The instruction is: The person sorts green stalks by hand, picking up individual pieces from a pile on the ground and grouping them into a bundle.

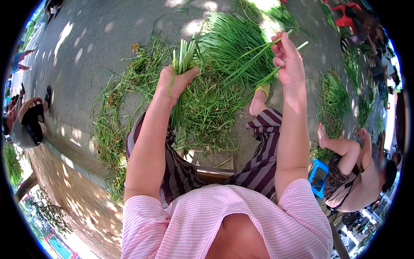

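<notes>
My left hand [176, 81] is closed around a bundle of long green stalks [186, 53], probably garlic chives, with the pale cut ends pointing up and the leaves hanging below the fist. Between the fingers of my right hand [289, 60] are a few loose stalks [258, 53], their pale ends up at the right and their leaves trailing down to the left. A large heap of straight green stalks [234, 45] lies on the pavement between and beyond my hands. Nearer to me, tangled trimmed leaves [210, 110] cover the ground between my feet.
More loose leaves [111, 106] curve along the left, by a concrete kerb [77, 158]. At the right a seated person [355, 181] is near a blue plastic stool [318, 178] and another green heap [334, 94]. A red stool [344, 17] stands far right; another person [26, 126] sits far left.
</notes>
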Tool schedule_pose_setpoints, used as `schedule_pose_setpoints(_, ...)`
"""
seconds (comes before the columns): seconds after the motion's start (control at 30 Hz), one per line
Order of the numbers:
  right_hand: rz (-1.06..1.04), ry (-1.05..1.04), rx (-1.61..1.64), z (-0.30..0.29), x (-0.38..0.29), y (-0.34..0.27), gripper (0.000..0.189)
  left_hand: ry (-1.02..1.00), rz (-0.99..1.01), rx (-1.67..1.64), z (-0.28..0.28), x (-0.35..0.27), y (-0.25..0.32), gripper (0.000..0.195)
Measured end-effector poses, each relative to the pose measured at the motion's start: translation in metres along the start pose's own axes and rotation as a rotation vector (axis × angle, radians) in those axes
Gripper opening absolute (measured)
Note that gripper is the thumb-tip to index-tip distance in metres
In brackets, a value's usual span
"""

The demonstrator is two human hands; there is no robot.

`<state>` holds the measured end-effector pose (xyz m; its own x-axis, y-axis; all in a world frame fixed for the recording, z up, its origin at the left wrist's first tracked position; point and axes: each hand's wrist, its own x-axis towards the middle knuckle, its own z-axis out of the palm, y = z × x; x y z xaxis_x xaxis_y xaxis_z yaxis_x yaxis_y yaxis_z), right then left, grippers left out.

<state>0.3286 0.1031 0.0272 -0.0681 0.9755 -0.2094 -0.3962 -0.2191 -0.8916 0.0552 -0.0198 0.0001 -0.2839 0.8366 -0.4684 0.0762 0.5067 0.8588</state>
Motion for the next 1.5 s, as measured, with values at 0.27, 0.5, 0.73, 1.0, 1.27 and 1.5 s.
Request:
schedule_pose_setpoints(0.27, 0.131, -0.139, -0.233, 0.023, -0.011, 0.017, 0.031, -0.030, -0.006, -0.160, -0.001, 0.000, 0.002, 0.027)
schedule_pose_setpoints(0.5, 0.262, -0.205, -0.394, 0.050, -0.031, 0.046, 0.036, -0.187, 0.088, -0.324, 0.016, -0.011, 0.007, 0.029)
schedule_pose_setpoints(0.73, 0.261, -0.276, -0.451, 0.065, -0.043, 0.060, 0.032, -0.346, -0.001, -0.303, 0.014, -0.019, 0.016, 0.029)
schedule_pose_setpoints(1.0, 0.156, -0.317, -0.544, 0.062, -0.044, 0.077, 0.031, -0.310, 0.018, -0.175, 0.017, -0.016, 0.012, 0.026)
schedule_pose_setpoints(1.27, 0.167, -0.326, -0.573, 0.066, -0.048, 0.080, 0.029, -0.256, 0.060, -0.140, 0.017, -0.012, 0.005, 0.030)
schedule_pose_setpoints(1.5, 0.250, -0.043, -0.275, 0.045, -0.023, 0.068, 0.023, -0.155, 0.033, -0.212, 0.012, -0.009, 0.007, 0.020)
